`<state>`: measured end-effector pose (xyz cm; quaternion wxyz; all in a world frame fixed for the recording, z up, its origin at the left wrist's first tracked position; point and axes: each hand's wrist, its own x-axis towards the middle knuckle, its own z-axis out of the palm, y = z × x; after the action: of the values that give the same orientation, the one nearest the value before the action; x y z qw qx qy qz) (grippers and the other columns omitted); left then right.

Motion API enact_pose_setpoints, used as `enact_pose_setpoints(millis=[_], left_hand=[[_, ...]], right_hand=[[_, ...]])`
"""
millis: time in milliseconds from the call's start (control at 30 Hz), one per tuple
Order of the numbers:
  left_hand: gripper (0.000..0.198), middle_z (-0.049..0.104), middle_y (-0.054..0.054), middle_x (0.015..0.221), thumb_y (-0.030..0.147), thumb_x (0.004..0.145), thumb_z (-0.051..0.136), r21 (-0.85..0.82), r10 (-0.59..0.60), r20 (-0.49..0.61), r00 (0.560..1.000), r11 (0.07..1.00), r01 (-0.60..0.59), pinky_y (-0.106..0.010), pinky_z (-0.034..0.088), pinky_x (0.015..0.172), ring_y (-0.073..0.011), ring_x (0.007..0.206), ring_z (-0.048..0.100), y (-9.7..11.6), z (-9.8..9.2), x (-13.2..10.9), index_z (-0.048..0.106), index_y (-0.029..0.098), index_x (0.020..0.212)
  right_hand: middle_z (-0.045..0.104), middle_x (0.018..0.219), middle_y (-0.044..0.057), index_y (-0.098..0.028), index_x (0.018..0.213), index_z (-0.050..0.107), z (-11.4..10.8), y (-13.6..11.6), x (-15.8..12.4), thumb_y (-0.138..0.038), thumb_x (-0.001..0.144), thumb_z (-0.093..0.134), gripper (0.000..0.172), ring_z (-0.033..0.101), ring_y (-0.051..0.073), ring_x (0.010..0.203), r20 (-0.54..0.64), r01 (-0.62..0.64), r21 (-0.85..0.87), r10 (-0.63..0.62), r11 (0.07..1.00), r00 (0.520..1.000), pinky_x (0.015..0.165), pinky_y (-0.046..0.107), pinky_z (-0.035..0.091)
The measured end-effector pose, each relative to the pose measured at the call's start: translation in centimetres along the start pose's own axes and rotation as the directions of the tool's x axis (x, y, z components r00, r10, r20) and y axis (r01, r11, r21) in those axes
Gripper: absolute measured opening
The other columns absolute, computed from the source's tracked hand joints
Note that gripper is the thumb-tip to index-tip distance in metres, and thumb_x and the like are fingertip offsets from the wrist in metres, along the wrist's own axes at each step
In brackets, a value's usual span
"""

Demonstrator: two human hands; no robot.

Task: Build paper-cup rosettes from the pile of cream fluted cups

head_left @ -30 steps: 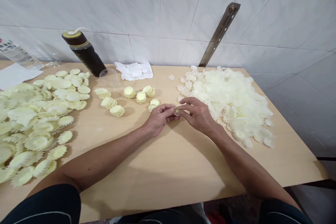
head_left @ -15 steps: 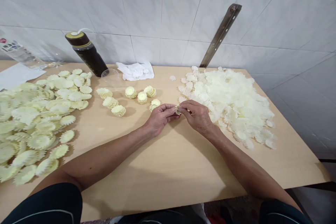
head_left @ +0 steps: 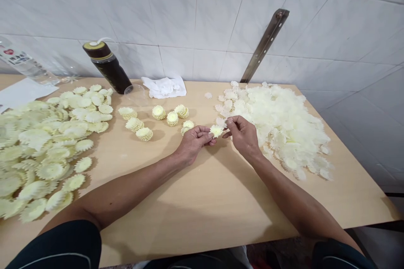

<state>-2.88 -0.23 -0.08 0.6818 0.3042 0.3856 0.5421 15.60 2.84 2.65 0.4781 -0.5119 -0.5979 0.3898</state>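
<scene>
My left hand (head_left: 198, 142) is closed, pinching a small pale yellow flower-shaped piece (head_left: 216, 130) with a scalloped edge, its face turned up. Just to the right, my right hand (head_left: 243, 134) has its thumb and forefinger pressed together; whether a thin disc is between them I cannot make out. A pale translucent disc (head_left: 220, 122) shows close to those fingertips. Beyond my left hand stand several stacked yellow flower rolls (head_left: 172, 118), and another roll (head_left: 187, 125) is right beside its fingers.
Thin whitish scalloped discs (head_left: 277, 117) are heaped on the right of the wooden table (head_left: 189, 201). Thicker yellow scalloped pieces (head_left: 50, 170) cover the left. Toward the tiled wall are a dark bottle (head_left: 110, 69), a crumpled tissue (head_left: 166, 87), a clear lid (head_left: 135, 93) and a water bottle (head_left: 28, 64).
My right hand has drawn away to the right from the piece in my left hand. The yellow piece now shows its open face. My left hand has hardly moved.
</scene>
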Motion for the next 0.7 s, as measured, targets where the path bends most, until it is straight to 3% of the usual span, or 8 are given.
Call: enact_pose_setpoints(millis=[200, 367, 533, 667, 700], left_hand=[[0.054, 0.076, -0.007, 0.07, 0.035, 0.064, 0.101, 0.02, 0.035, 0.029, 0.999, 0.999, -0.035, -0.032, 0.058, 0.073, -0.0169, 0.066, 0.072, 0.4, 0.4, 0.0, 0.067, 0.011, 0.098], [0.05, 0.077, -0.008, 0.071, 0.032, 0.066, 0.1, 0.026, 0.042, 0.029, 0.999, 0.999, -0.043, -0.032, 0.058, 0.072, -0.0163, 0.063, 0.071, 0.5, 0.8, -0.1, 0.068, 0.01, 0.097], [0.045, 0.078, -0.008, 0.071, 0.029, 0.067, 0.099, 0.027, 0.049, 0.024, 0.998, 0.998, -0.05, -0.031, 0.059, 0.071, -0.0158, 0.063, 0.071, 0.8, 0.9, -0.1, 0.069, 0.011, 0.095], [0.046, 0.077, -0.008, 0.07, 0.029, 0.066, 0.1, 0.021, 0.037, 0.022, 0.999, 0.999, -0.037, -0.032, 0.059, 0.07, -0.0163, 0.062, 0.071, 0.2, 0.6, -0.3, 0.069, 0.011, 0.094], [0.046, 0.077, -0.009, 0.071, 0.03, 0.065, 0.1, 0.022, 0.019, 0.028, 0.999, 1.0, -0.02, -0.032, 0.059, 0.07, -0.0166, 0.062, 0.071, -0.1, 0.7, -0.3, 0.069, 0.01, 0.092]], right_hand=[[0.062, 0.075, -0.001, -0.02, 0.08, 0.068, 0.8, 0.2, 0.6, -0.056, 0.079, 0.087, 0.04, 0.059, 0.012, 0.063, -0.032, -0.099, 0.342, 0.117, 0.934, 0.993, 0.052, 0.025, 0.055], [0.057, 0.066, -0.003, -0.02, 0.075, 0.067, 1.1, -0.5, 0.7, -0.052, 0.072, 0.092, 0.041, 0.049, 0.01, 0.057, -0.028, -0.14, 0.423, 0.167, 0.895, 0.985, 0.044, 0.022, 0.043], [0.056, 0.064, -0.003, -0.02, 0.074, 0.067, 1.5, -0.5, 0.7, -0.053, 0.072, 0.093, 0.043, 0.047, 0.009, 0.052, -0.047, -0.096, 0.426, 0.127, 0.9, 0.991, 0.043, 0.022, 0.042], [0.059, 0.069, -0.002, -0.019, 0.074, 0.064, -0.9, -1.5, 2.4, -0.052, 0.077, 0.091, 0.043, 0.05, 0.008, 0.054, -0.102, -0.079, 0.413, 0.133, 0.907, 0.986, 0.043, 0.02, 0.042], [0.058, 0.068, -0.002, -0.019, 0.071, 0.061, -2.0, -2.0, 2.9, -0.05, 0.074, 0.093, 0.045, 0.049, 0.007, 0.054, -0.208, -0.028, 0.432, 0.129, 0.902, 0.97, 0.041, 0.018, 0.039]])
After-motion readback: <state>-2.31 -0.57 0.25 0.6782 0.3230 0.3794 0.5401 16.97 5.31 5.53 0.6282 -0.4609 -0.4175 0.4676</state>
